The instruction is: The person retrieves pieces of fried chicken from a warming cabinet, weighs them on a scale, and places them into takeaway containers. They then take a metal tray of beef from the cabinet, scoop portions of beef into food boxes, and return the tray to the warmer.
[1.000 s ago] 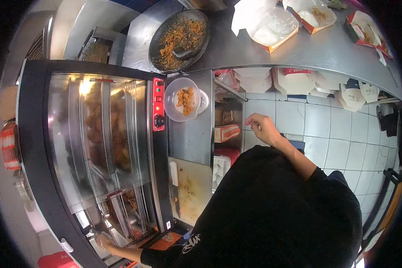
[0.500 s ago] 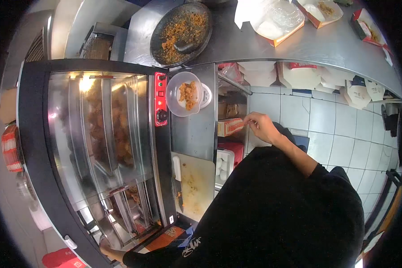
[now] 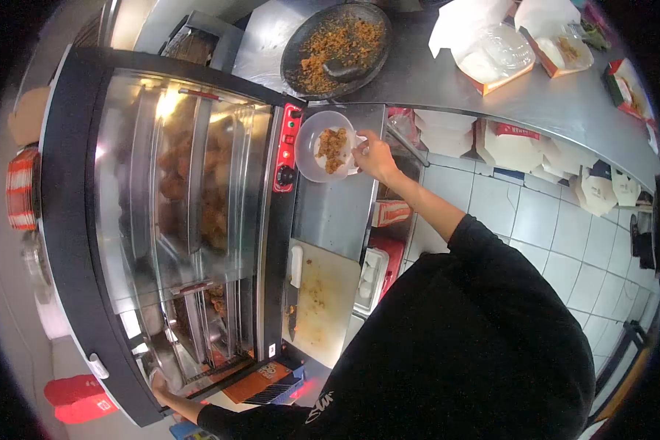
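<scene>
The clear bowl of brown crumbs is at the right hand's fingertips, which curl in at its rim. Beyond that hand sits the dark dish. The left hand is at the cabinet's lower opening; its grip is unclear.

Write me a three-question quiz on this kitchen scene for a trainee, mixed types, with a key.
1. Multiple choice: what are the fingers of the right hand nearest to?
A) the takeaway boxes
B) the clear plastic bowl
C) the cutting board

2. True or false: the dark pestle lies in the shallow mortar.

3. Fill in the blank: the control panel of the glass-fronted food cabinet is coloured ____.

Key: 1. B; 2. true; 3. red
</scene>
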Demonstrator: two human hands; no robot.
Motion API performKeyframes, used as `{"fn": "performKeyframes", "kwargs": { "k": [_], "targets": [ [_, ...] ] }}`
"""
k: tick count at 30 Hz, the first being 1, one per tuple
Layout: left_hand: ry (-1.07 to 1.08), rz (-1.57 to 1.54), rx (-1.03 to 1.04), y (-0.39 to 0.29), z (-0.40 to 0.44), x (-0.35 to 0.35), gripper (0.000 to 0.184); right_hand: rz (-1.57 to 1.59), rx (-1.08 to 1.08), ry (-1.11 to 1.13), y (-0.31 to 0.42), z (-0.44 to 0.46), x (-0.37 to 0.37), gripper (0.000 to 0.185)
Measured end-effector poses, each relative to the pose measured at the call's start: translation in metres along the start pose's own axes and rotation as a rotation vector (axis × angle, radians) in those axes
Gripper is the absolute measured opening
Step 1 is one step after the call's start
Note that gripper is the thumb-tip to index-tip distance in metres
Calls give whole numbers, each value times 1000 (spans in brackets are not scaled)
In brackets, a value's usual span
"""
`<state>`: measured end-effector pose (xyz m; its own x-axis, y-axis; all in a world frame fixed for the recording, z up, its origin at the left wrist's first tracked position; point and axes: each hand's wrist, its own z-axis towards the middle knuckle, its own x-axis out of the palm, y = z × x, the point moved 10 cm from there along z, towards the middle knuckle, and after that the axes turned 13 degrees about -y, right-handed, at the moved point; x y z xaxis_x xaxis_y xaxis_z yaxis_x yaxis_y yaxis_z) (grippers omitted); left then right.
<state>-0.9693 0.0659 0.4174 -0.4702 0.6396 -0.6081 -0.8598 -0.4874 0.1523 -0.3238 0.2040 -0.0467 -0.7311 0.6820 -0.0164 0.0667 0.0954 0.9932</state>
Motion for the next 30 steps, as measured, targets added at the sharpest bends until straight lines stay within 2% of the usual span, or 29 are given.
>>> {"fn": "performKeyframes", "kwargs": {
  "k": [1, 8, 9, 11, 12, 15, 16, 17, 19, 20, 22, 23, 24, 25, 27, 28, 30],
  "targets": [
    [24, 12, -9, -2, 0, -2, 50, 85, 79, 28, -5, -2, 5, 41],
    [139, 107, -73, -32, -6, -17, 52, 56, 22, -6, -9, 6, -6, 42],
    [140, 104, -73, -11, -6, 3, 52, 69, 22, -62, -13, 5, -18, 41],
    [-234, -471, -10, 32, 0, 20, 55, 79, 18, -122, -21, -1, -43, 40],
    [-272, -424, -75, 0, -17, -7, 53, 139, 82, -133, -25, -7, -60, 37],
    [-257, -447, -63, 26, -8, 14, 50, 218, 161, -192, -55, -19, -106, 30],
    [-320, -136, -40, 33, -11, 10, 44, 214, 158, -195, -62, -24, -120, 30],
    [-318, -140, -40, 33, -12, 7, 44, 190, 157, -214, -67, -31, -135, 29],
    [-619, -195, 551, -20, -34, -36, 39, 164, 153, -234, -79, -43, -158, 28],
    [-664, 66, 592, -24, -34, -39, 40, 136, 174, -246, -89, -50, -166, 28],
    [-704, 54, 618, -34, -43, -49, 39, 108, 194, -260, -99, -62, -179, 28],
    [-744, 45, 644, -62, -57, -72, 38, 89, 218, -263, -103, -68, -184, 29],
    [-579, 104, 422, -74, -60, -79, 35, 70, 242, -266, -107, -73, -188, 29],
    [-580, 99, 423, -74, -69, -77, 35, 71, 240, -271, -108, -76, -192, 29],
    [-718, 91, 306, -56, -89, -74, 29, 32, 247, -263, -111, -82, -196, 29],
    [-742, 19, 228, -59, -101, -72, 26, 30, 247, -264, -112, -84, -198, 29],
    [-821, -994, 334, -112, -126, -72, 26, 30, 241, -265, -111, -86, -199, 28]
  ]
}}
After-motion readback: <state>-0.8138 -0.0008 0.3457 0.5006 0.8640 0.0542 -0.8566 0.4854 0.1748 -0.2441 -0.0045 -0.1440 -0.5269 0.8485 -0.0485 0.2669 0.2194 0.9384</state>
